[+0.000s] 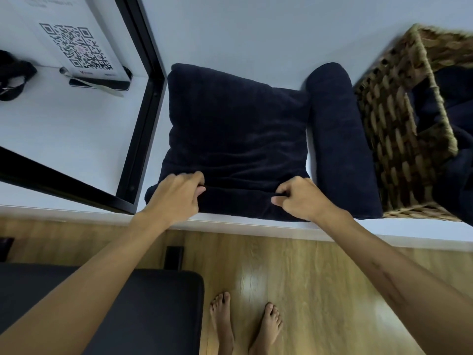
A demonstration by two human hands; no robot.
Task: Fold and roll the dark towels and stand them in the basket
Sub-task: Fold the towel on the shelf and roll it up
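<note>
A dark navy folded towel [235,129] lies flat on the white table, its near edge turned up into a short roll along the table's front. My left hand [176,196] grips the left end of that roll, and my right hand [299,198] pinches its right end. A second dark towel [337,139], rolled into a long cylinder, lies to the right of the flat one. Further right stands the woven wicker basket [391,139], with more dark towel [450,129] inside it and spilling over its rim.
A black frame [143,111] crosses the table on the left, with a QR-code sheet [76,46] and a dark strap [12,75] beyond it. A black seat [143,311] and my bare feet [245,326] are on the wooden floor below the table's edge.
</note>
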